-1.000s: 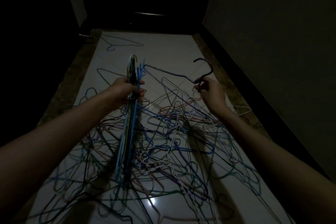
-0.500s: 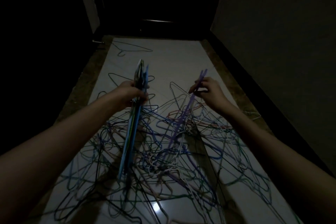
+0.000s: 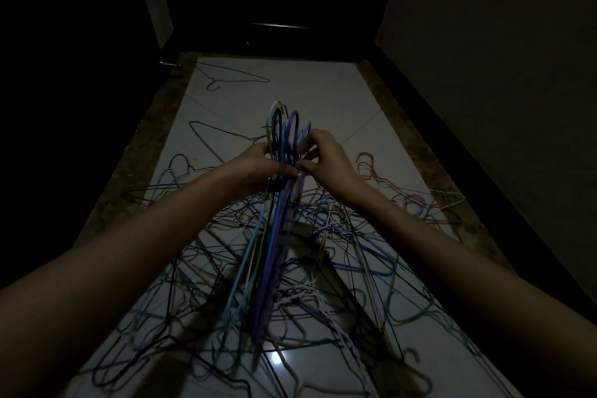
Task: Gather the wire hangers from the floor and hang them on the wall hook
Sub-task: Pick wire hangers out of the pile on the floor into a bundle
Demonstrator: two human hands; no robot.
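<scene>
Head view, loose hangers (image 3: 323, 255) carpeting floor (image 3: 310, 87)

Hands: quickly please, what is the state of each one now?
Left hand: holding the bundle of hangers.
Right hand: pinching the purple hanger at the bundle.

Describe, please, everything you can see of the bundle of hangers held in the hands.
The bundle of hangers is a tight stack of thin coated wire in blue, purple, white, black and green. It stands nearly upright, hooks on top, lower ends among the loose hangers on the floor. The left hand grips its neck; the right hand pinches the hooks.
</scene>
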